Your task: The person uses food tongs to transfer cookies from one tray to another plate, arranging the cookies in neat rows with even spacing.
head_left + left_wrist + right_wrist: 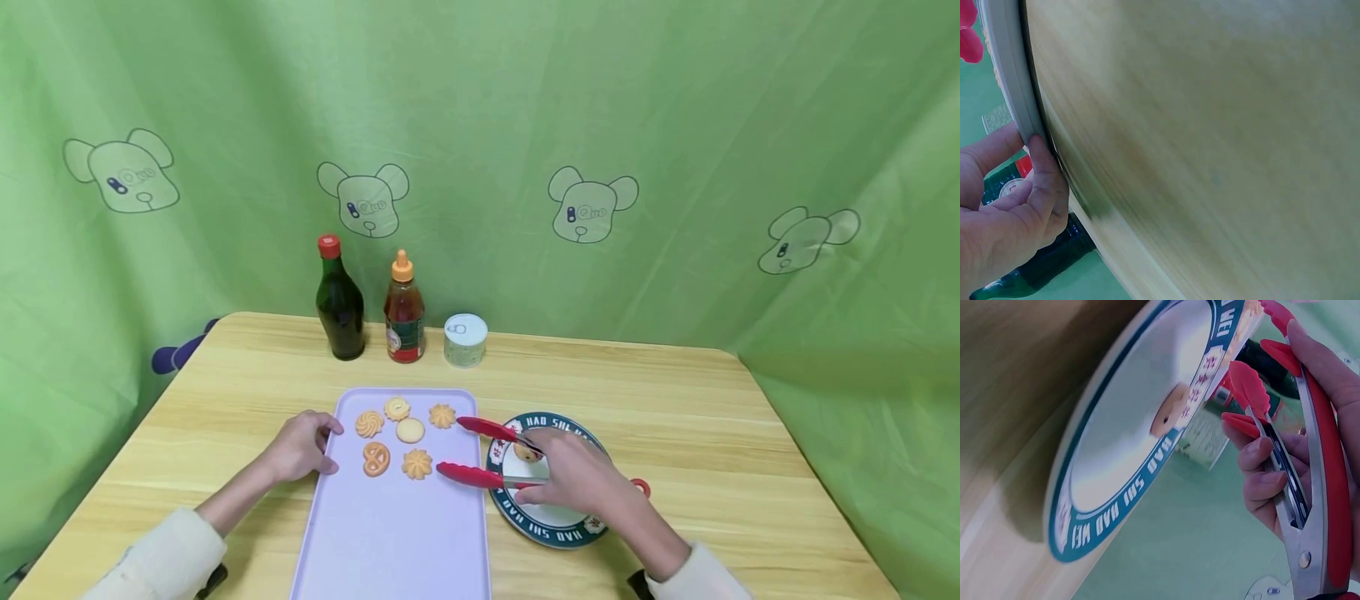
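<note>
My left hand (pixel 298 448) pinches the left rim of a lilac tray (pixel 397 542); in the left wrist view its thumb and fingers meet at the tray edge (pixel 1007 69). Several cookies lie in the far half of the tray, among them a pretzel-shaped cookie (pixel 377 458), a swirl cookie (pixel 369 424) and a flower-shaped cookie (pixel 417 464). My right hand (pixel 577 471) grips red-tipped tongs (pixel 480 476), their arms spread, nothing between the tips. The tips reach over the tray's right edge, close to two flower-shaped cookies. Beneath the hand, one round cookie (pixel 1170 410) sits on a green-rimmed plate (pixel 551 537).
Along the table's back edge stand a dark bottle with a red cap (pixel 341 312), a sauce bottle with an orange cap (pixel 404 321) and a small tin can (pixel 465 342). A green curtain (pixel 480 100) hangs behind the wooden table (pixel 720 467).
</note>
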Demonstrator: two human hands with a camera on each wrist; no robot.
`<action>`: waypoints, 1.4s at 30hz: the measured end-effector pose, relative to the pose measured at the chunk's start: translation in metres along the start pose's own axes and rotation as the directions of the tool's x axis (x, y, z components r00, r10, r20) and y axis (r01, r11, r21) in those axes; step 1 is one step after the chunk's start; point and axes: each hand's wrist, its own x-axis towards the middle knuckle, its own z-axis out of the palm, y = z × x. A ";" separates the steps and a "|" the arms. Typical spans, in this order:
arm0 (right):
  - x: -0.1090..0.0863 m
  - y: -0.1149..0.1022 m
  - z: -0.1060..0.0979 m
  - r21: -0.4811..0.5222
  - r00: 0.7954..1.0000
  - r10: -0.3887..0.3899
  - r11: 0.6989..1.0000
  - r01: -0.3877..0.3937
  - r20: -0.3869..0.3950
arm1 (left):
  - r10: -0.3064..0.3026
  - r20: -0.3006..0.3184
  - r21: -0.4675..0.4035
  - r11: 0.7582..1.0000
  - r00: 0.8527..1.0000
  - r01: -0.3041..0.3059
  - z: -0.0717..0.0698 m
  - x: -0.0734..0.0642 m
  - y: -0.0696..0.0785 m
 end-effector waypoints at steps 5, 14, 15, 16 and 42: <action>0.003 -0.010 0.005 0.018 0.999 -0.029 0.999 0.029 0.030 | 0.000 0.000 0.000 1.000 1.000 0.000 0.000 0.000 0.000; 0.011 -0.028 0.014 0.009 0.991 -0.119 0.993 0.119 0.065 | 0.000 0.006 -0.002 1.000 1.000 0.000 -0.001 0.000 0.001; 0.011 -0.030 0.015 0.008 0.989 -0.134 0.991 0.133 0.064 | -0.001 0.005 -0.003 1.000 1.000 0.001 -0.001 0.000 0.001; 0.012 -0.031 0.016 0.002 0.987 -0.150 0.989 0.150 0.061 | -0.001 0.005 -0.004 1.000 1.000 0.001 -0.001 -0.001 0.001; 0.014 -0.032 0.019 -0.078 0.975 -0.221 0.972 0.222 0.019 | -0.009 0.003 0.003 1.000 1.000 0.009 0.000 -0.001 0.002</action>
